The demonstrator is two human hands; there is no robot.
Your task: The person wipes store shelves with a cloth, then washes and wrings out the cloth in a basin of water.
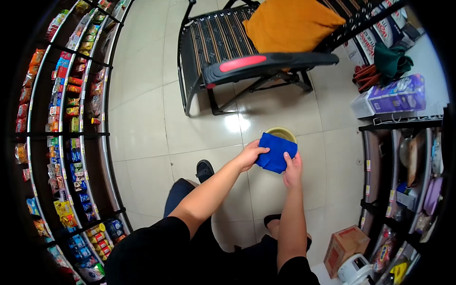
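A folded blue cloth (277, 154) is held between my two hands, in front of my legs. My left hand (251, 154) grips its left edge, with the thumb lying on top. On the right edge, my right hand (292, 168) pinches the cloth, thumb on top and fingers underneath. Beneath and just beyond the cloth is a yellowish basin (284, 132); the cloth covers most of it, so what it holds cannot be made out.
A black reclining chair (218, 42) with an orange cushion (289, 23) stands ahead. Shelves of packaged snacks (61, 118) line the left. At the right are more shelves (380, 171), a purple package (396, 97), a cardboard box (344, 244) and a white appliance (354, 270).
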